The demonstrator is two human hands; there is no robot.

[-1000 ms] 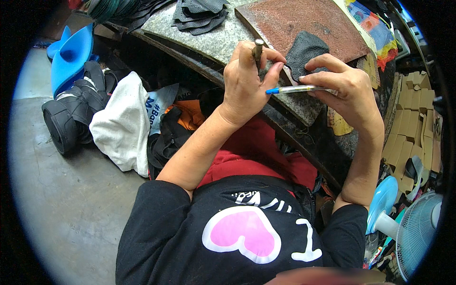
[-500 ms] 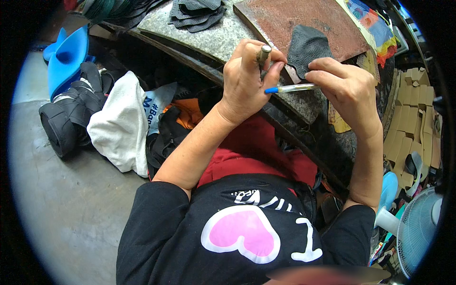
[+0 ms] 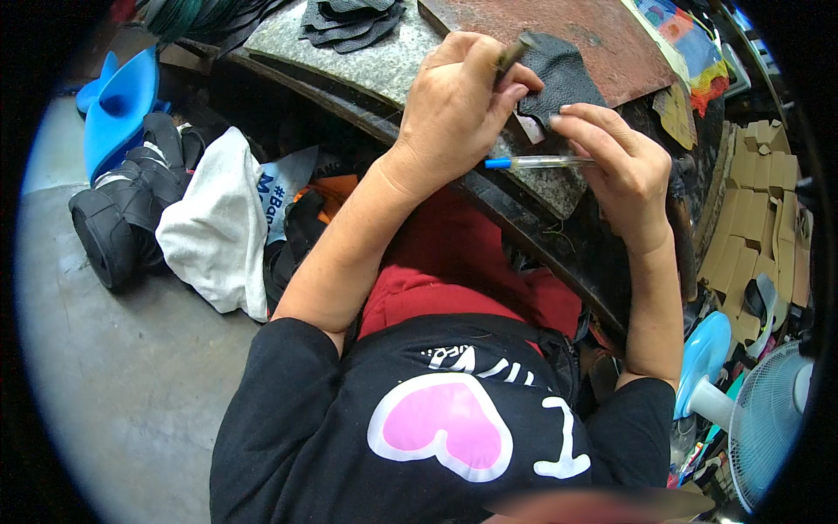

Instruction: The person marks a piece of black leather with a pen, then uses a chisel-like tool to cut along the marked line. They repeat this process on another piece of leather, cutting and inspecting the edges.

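In my left hand (image 3: 454,109), closed fingers hold a short metal rod-like tool (image 3: 517,51), its rounded end sticking up past the thumb. A black grained leather piece (image 3: 572,74) lies partly over the reddish-brown board. My left fingertips are at its left edge. My right hand (image 3: 621,166) is closed around a clear pen with a blue tip or cap (image 3: 532,162), which points left. The thumb and forefinger of that hand are at the leather's near edge; whether they pinch it, I cannot tell.
Under the leather is a reddish-brown board (image 3: 602,26) on a stone-topped bench (image 3: 349,74). More black leather pieces (image 3: 349,31) are stacked at the far left. Black footwear (image 3: 109,223) and white cloth (image 3: 214,223) lie left. Cardboard boxes (image 3: 746,227) and a fan (image 3: 768,419) stand right.
My left hand has moved up and away from the pen's blue end, and the metal tool leans more to the right. My right hand has shifted slightly left, still with the pen.
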